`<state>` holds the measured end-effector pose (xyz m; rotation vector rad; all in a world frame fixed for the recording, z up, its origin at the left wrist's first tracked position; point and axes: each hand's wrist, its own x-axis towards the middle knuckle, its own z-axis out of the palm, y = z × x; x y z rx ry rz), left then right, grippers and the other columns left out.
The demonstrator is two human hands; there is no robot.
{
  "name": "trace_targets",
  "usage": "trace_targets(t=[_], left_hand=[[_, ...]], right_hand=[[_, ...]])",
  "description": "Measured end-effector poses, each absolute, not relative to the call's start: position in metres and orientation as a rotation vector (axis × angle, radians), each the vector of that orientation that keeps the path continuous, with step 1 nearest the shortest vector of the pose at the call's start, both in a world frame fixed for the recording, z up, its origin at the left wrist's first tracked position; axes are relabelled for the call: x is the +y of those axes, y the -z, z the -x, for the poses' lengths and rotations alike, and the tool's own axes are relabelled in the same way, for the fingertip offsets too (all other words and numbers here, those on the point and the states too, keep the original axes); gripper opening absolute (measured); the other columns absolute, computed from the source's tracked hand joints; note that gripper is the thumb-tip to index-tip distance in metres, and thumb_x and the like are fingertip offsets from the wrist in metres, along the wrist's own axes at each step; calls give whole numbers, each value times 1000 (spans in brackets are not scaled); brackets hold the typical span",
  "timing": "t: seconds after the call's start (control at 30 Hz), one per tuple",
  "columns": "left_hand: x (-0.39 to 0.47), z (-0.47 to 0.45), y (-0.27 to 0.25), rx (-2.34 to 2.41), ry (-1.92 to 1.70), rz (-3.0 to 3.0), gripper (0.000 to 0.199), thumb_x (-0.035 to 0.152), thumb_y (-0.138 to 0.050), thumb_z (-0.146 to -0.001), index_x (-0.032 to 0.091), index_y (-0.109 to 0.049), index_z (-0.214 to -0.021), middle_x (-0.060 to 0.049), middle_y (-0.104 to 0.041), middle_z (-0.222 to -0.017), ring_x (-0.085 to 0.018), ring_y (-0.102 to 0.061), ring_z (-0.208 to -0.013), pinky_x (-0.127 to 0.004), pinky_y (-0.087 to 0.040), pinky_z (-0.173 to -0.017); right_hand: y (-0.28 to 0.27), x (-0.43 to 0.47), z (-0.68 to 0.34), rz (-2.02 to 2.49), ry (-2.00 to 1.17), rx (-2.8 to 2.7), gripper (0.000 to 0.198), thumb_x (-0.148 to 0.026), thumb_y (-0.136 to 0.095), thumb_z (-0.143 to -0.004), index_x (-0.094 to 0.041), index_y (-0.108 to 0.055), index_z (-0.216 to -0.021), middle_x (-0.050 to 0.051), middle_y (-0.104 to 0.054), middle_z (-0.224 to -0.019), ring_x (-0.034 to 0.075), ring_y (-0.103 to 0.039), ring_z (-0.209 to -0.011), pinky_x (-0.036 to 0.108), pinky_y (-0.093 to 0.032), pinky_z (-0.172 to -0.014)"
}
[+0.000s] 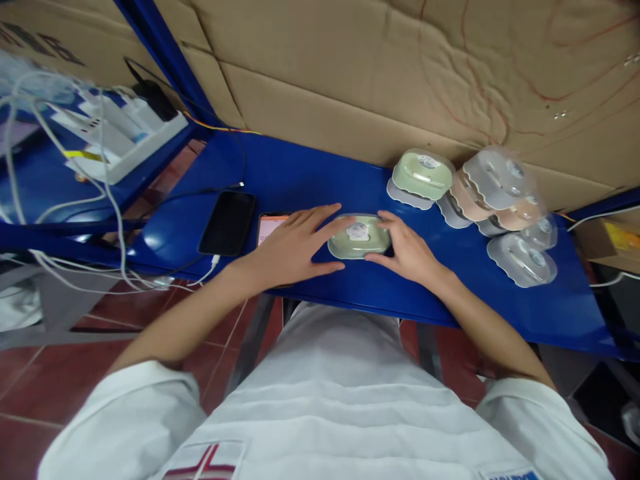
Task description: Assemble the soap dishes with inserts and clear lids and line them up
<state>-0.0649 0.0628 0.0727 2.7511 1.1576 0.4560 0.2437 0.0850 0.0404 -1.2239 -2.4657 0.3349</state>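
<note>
A pale green soap box [358, 241] with a clear lid and a white label lies on the blue table, straight in front of me. My left hand [295, 245] is open at its left side, thumb and fingers spread, with the index fingertip over the box's upper edge. My right hand [407, 250] holds the right end of the box between thumb and fingers. Partly hidden under my left hand is a phone with a lit screen [269, 227].
Several more soap boxes in green [424, 175], peach and grey [523, 259] stand stacked and side by side on the right. A dark phone [227, 223] with a white cable lies at left. A white power strip [145, 143] and tangled cables are further left. Cardboard [325, 80] walls the back.
</note>
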Motion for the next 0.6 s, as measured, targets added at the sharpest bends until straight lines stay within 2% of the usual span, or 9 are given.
trace_targets(t=[0.1, 0.17, 0.23, 0.3, 0.4, 0.5, 0.6], left_hand=[[103, 58, -86, 1134, -213, -2793, 63, 52, -68, -101, 25, -53, -156, -14, -52, -163, -38, -55, -146, -54, -44, -122], [125, 62, -88, 1176, -142, -2777, 53, 46, -66, -101, 25, -59, -148, -12, -58, -155, -36, -63, -136, -52, -48, -117], [145, 71, -87, 1210, -171, -2720, 50, 42, -65, -99, 24, -60, -146, -11, -58, -151, -34, -63, -134, -49, -51, -114], [162, 84, -83, 1227, -243, -2653, 50, 43, -62, -99, 24, -59, -145, -11, -58, -149, -32, -60, -137, -47, -51, -114], [183, 101, -78, 1218, -322, -2609, 50, 46, -63, -98, 21, -60, -141, -12, -58, -146, -30, -57, -137, -46, -47, -119], [202, 112, -77, 1222, -316, -2607, 50, 43, -65, -98, 16, -60, -140, -13, -57, -146, -27, -56, -132, -45, -45, -119], [214, 116, -80, 1271, -266, -2602, 49, 43, -68, -97, 16, -61, -138, -13, -59, -143, -27, -57, -127, -45, -47, -116]], right_hand=[[-41, 118, -229, 1112, -357, -2526, 76, -64, -66, -99, -26, -40, -160, 17, -38, -172, 37, -43, -158, 63, -46, -125], [-41, 127, -219, 1123, -257, -2492, 76, -58, -64, -102, -25, -36, -165, 15, -32, -176, 36, -34, -163, 62, -38, -131], [-42, 121, -206, 1135, -92, -2446, 68, -52, -59, -106, -26, -38, -166, 13, -34, -176, 35, -29, -165, 61, -32, -135], [-42, 101, -190, 976, 36, -2516, 58, -48, -55, -109, -29, -46, -163, 10, -45, -171, 32, -36, -162, 59, -31, -135], [-39, 61, -158, 495, 125, -2705, 51, -41, -58, -109, -30, -51, -159, 7, -56, -163, 26, -49, -154, 50, -35, -132], [-36, 39, -119, 296, 204, -2734, 51, -35, -56, -110, -26, -51, -160, 6, -53, -166, 22, -47, -154, 44, -35, -131], [-37, 49, -79, 275, 224, -2862, 55, -42, -53, -111, -22, -47, -162, 9, -42, -173, 25, -40, -159, 48, -32, -132]])
